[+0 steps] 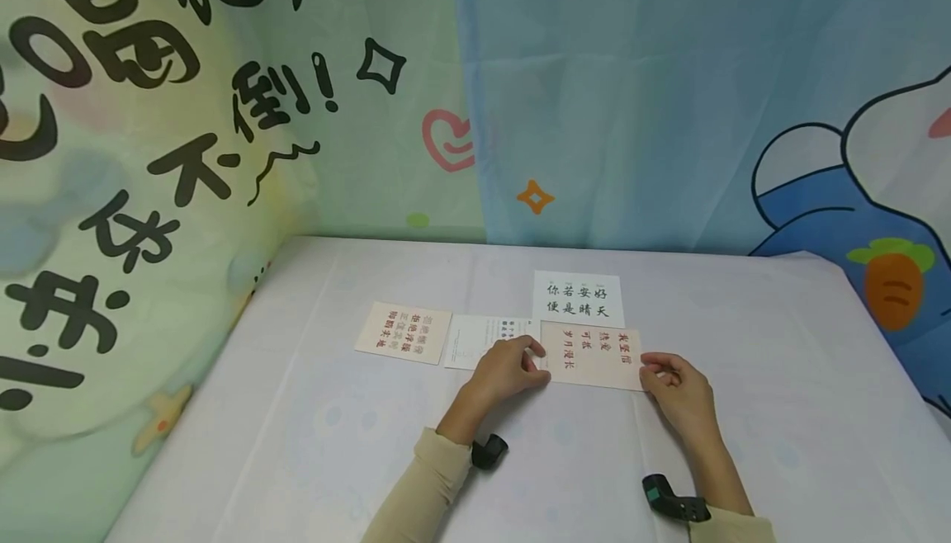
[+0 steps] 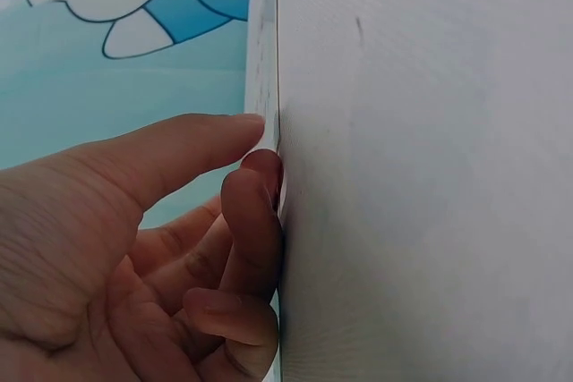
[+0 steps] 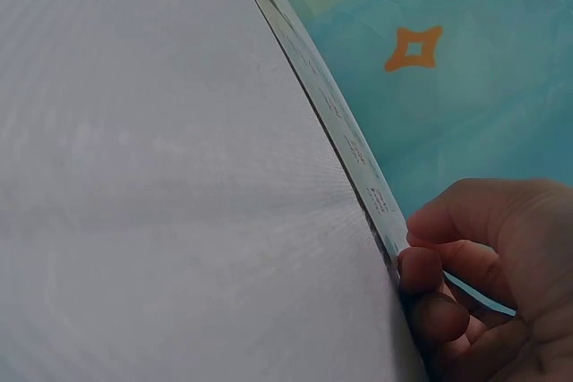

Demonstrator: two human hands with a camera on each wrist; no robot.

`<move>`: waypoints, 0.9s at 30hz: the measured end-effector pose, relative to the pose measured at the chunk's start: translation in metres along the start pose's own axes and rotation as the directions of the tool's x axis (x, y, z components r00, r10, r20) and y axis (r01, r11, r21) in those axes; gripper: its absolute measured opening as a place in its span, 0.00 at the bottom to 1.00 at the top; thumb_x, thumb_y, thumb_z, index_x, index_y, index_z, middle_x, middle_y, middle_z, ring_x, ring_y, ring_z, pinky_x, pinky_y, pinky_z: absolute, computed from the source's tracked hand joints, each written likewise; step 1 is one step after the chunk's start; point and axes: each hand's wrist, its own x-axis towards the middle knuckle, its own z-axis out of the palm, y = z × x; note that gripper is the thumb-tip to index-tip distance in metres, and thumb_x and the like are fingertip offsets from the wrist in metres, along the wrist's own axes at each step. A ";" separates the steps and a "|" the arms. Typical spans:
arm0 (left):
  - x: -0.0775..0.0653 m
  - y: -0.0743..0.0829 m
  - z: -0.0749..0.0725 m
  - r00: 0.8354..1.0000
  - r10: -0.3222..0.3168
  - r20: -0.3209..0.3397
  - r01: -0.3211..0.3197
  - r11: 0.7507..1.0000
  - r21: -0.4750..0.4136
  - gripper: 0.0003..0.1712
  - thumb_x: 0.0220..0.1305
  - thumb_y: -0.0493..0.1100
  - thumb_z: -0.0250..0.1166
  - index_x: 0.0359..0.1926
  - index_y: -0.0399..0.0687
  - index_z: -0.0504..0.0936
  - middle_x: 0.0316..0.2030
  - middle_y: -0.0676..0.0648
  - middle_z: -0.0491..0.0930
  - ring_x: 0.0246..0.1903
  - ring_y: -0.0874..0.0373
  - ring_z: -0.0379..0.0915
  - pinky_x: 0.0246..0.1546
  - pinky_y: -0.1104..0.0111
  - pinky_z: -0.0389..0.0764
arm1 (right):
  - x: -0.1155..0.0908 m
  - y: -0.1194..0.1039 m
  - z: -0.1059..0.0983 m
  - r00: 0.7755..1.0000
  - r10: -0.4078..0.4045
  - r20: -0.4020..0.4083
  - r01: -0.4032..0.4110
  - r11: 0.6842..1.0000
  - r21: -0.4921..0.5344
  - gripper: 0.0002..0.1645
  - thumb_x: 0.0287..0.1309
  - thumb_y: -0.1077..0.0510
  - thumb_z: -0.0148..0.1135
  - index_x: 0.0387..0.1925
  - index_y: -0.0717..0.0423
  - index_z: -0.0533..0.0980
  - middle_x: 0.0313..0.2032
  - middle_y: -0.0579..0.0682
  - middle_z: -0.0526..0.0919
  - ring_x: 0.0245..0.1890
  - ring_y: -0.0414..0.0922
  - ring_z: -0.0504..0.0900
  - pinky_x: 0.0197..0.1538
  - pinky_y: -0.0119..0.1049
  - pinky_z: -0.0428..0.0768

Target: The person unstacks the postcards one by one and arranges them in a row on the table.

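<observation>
A pale pink card (image 1: 602, 361) with columns of red characters lies on the white table, its long side running left to right. At its left edge, my left hand (image 1: 508, 368) holds the card near the lower corner with thumb and curled fingers. My right hand (image 1: 678, 390) pinches the right edge between thumb and fingertips. In the right wrist view the card (image 3: 354, 149) appears almost edge-on, low against the tabletop. Behind it lies a white card (image 1: 578, 299) with two rows of dark characters. Partly under my left hand is another white card (image 1: 475, 342) with fine print.
Farther left lies a second pink card (image 1: 404, 333) with red and grey characters. The white cloth-covered table (image 1: 297, 444) meets a printed curtain (image 1: 631, 97) at the back and left. Each wrist wears a small black camera (image 1: 490, 452).
</observation>
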 end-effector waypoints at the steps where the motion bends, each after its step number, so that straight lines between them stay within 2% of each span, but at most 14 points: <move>1: 0.000 0.000 0.000 1.000 0.001 0.000 -0.001 1.000 0.000 0.16 0.57 0.43 0.71 0.46 0.45 0.81 0.22 0.57 0.74 0.21 0.67 0.66 0.24 0.76 0.66 | 0.000 0.000 0.000 1.000 0.001 0.002 -0.001 1.000 0.002 0.18 0.62 0.61 0.58 0.51 0.67 0.76 0.40 0.60 0.79 0.23 0.36 0.69 0.23 0.25 0.67; 8: 0.002 0.000 0.000 0.999 0.021 -0.024 -0.022 0.999 -0.027 0.12 0.60 0.43 0.69 0.43 0.46 0.82 0.23 0.56 0.75 0.21 0.67 0.66 0.23 0.76 0.66 | 0.000 -0.003 0.001 1.000 0.004 -0.015 -0.003 0.999 0.040 0.18 0.62 0.62 0.58 0.51 0.67 0.76 0.40 0.60 0.78 0.21 0.36 0.71 0.21 0.25 0.69; 17: 0.004 0.000 -0.001 0.997 0.042 -0.065 -0.045 0.998 -0.046 0.12 0.61 0.42 0.68 0.44 0.44 0.82 0.24 0.55 0.77 0.21 0.67 0.67 0.23 0.76 0.68 | 0.001 -0.003 0.000 1.000 0.003 -0.021 -0.001 0.997 0.078 0.16 0.64 0.63 0.56 0.51 0.67 0.76 0.39 0.59 0.78 0.18 0.36 0.71 0.20 0.27 0.68; 27: 0.013 0.001 -0.002 0.993 0.052 -0.103 -0.061 0.994 -0.090 0.11 0.62 0.42 0.67 0.44 0.43 0.82 0.25 0.55 0.77 0.24 0.68 0.68 0.25 0.76 0.69 | 0.008 -0.005 -0.003 0.999 0.038 0.008 -0.038 0.996 0.080 0.18 0.66 0.60 0.55 0.54 0.65 0.75 0.44 0.60 0.78 0.19 0.36 0.72 0.21 0.27 0.68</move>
